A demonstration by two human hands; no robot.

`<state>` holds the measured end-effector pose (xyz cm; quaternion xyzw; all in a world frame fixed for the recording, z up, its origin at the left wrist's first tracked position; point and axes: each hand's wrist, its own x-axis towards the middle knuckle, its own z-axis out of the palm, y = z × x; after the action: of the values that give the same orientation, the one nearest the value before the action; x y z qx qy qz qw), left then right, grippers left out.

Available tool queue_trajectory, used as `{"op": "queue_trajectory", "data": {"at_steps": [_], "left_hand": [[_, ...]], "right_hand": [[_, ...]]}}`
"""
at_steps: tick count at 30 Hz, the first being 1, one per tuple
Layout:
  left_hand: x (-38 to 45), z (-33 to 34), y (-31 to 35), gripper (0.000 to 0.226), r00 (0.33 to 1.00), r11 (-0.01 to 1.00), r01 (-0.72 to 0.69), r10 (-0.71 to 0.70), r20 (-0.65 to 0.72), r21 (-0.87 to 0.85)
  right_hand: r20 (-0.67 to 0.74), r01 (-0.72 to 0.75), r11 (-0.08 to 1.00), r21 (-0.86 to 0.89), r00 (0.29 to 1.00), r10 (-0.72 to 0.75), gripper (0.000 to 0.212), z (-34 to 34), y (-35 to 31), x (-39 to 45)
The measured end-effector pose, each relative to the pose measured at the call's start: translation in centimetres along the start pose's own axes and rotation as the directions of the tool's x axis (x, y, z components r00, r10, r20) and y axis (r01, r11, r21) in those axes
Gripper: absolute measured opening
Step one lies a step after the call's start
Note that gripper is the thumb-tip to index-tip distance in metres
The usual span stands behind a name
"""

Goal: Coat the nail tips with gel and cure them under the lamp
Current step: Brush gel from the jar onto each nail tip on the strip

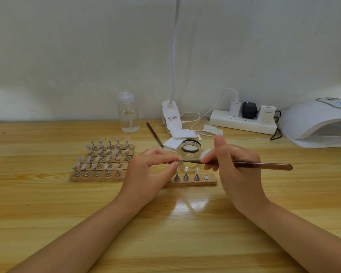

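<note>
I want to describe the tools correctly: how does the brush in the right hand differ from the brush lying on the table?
The held brush lies nearly level in the right hand, its tip at the nail tip the left hand pinches. The spare brush lies untouched, slanted beside the white pads. Both are slim and dark brown.

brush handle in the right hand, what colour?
Dark reddish-brown brush handle, glossy, held by the right hand. Head view, the only one.

A clear pump bottle stands at the far edge of the wooden table, left of a white power strip holding three plugged-in chargers.
</note>
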<state>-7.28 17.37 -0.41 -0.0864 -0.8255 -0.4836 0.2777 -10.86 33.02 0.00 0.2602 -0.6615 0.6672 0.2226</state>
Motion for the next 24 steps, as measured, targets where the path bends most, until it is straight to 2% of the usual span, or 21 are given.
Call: {"op": "queue_trajectory", "data": {"at_steps": [4,12,16,24], "left_hand": [[0.06,0.03,-0.10,0.020,1.000,1.000,-0.002,0.002,0.006,0.011],[0.07,0.05,-0.18,0.020,1.000,1.000,0.008,-0.008,0.002,0.009],[0.07,0.00,-0.07,0.025,1.000,1.000,0.007,-0.007,-0.002,0.004],[0.05,-0.04,-0.06,0.029,1.000,1.000,-0.012,0.012,-0.018,0.008]], "right_hand": [[0.024,0.065,0.997,-0.044,0.998,-0.064,0.034,0.12,0.06,0.04],[0.073,0.100,0.992,-0.080,0.993,-0.094,0.032,0.27,0.26,0.11],[0.071,0.088,0.993,-0.075,0.994,-0.083,0.032,0.02,0.15,0.00],[0.036,-0.041,0.999,-0.008,0.998,0.042,0.043,-0.21,0.00,-0.15]]}}
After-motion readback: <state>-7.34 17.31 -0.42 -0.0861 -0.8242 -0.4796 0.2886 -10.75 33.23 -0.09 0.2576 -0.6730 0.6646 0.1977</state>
